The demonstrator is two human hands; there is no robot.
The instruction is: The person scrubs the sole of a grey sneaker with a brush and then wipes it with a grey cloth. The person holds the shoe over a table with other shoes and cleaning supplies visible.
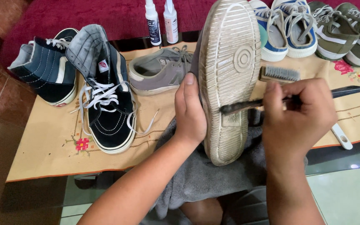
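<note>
Hands at work on a grey sneaker [230, 75], held sole-up at the centre of the frame above a grey towel [201, 171]: the left hand [190, 112] wraps its fingers closed around the shoe's edge, while the right hand [298, 114] is clenched on a dark-handled brush [246, 105], bristles against the pale, grimy sole. Short strokes along the tread grooves, with the shoe braced firmly, would seem to serve best. Navy high-tops [105, 100] stand at left on the cloth-covered desk [42, 154]; two spray bottles [162, 21] wait at the top.
</note>
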